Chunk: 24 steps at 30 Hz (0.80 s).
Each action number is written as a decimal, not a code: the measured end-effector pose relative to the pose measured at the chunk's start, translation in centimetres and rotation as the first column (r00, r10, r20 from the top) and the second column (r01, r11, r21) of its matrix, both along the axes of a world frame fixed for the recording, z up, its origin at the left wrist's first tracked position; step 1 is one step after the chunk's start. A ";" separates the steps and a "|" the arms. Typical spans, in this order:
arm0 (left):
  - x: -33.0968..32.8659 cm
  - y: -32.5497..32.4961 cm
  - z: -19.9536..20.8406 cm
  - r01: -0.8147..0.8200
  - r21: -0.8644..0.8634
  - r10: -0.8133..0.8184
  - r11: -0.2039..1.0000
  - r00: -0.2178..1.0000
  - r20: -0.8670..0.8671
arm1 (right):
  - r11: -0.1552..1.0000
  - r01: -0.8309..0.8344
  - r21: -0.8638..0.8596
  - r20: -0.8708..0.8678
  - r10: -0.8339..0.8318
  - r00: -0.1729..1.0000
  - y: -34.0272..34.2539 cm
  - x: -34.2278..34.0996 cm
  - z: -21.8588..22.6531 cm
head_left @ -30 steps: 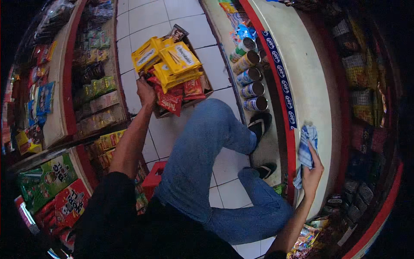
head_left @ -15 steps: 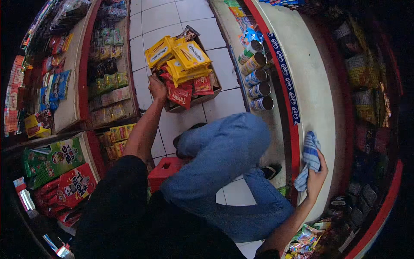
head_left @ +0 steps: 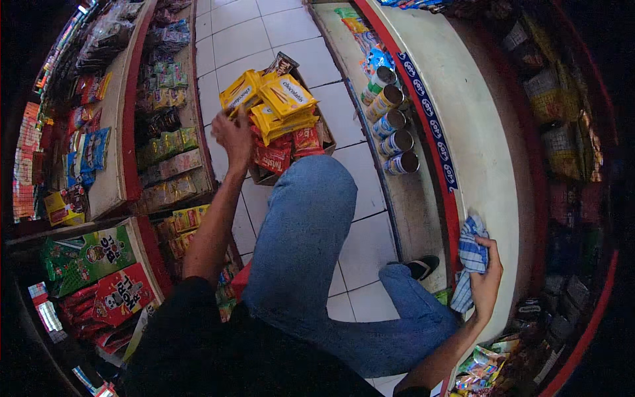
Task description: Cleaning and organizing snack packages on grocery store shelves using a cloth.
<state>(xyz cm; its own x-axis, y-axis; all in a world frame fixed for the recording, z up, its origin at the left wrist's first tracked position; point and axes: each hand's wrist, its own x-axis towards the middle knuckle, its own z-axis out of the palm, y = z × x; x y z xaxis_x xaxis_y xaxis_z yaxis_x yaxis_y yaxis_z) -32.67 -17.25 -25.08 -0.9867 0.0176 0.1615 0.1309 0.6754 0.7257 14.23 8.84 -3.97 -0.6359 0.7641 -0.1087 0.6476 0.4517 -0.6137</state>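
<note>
L hand (head_left: 233, 140) at L edge of cardboard box (head_left: 264, 178) on floor, fingers apart & blurred, right by yellow wafer-stick packs (head_left: 288, 99), can't tell if touching; red snack packs (head_left: 272, 157) twd box's near rim. R hand (head_left: 488, 278) clamped on blue/wht striped cloth (head_left: 473, 250) at red front edge of cream shelf (head_left: 486, 152), shelf top running on ahead. Wht floor tiles (head_left: 338, 106) betw. box & lower shelf w/ tin cans (head_left: 399, 142).

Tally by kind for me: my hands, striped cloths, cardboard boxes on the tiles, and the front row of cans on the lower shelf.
Left hand and right hand: 2
Striped cloth: 1
Cardboard box: 1
Front-row cans: 5
Total: 9
</note>
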 end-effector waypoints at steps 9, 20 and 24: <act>-2.4 5.7 1.5 0.192 -0.213 -0.100 0.958 0.919 0.383 | 0.999 -0.036 -0.005 -0.036 0.036 0.999 -0.7 -1.0 0.4; -3.4 4.7 -1.2 0.110 -0.148 -0.089 0.983 0.985 0.146 | 0.998 -0.040 0.041 -0.075 0.043 0.996 -1.3 -0.9 0.6; -4.1 4.0 -0.3 0.292 0.193 -0.288 0.937 0.956 -0.050 | 0.994 -0.057 0.092 -0.050 0.062 0.997 -1.3 -1.3 1.2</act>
<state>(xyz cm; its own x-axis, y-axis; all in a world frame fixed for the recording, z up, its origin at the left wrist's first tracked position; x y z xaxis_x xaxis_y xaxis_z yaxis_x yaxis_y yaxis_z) -36.80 -13.27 -25.37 -0.9398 0.2687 0.2111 0.3163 0.4504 0.8350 12.93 7.55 -2.73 -0.6835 0.7299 -0.0063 0.5859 0.5435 -0.6011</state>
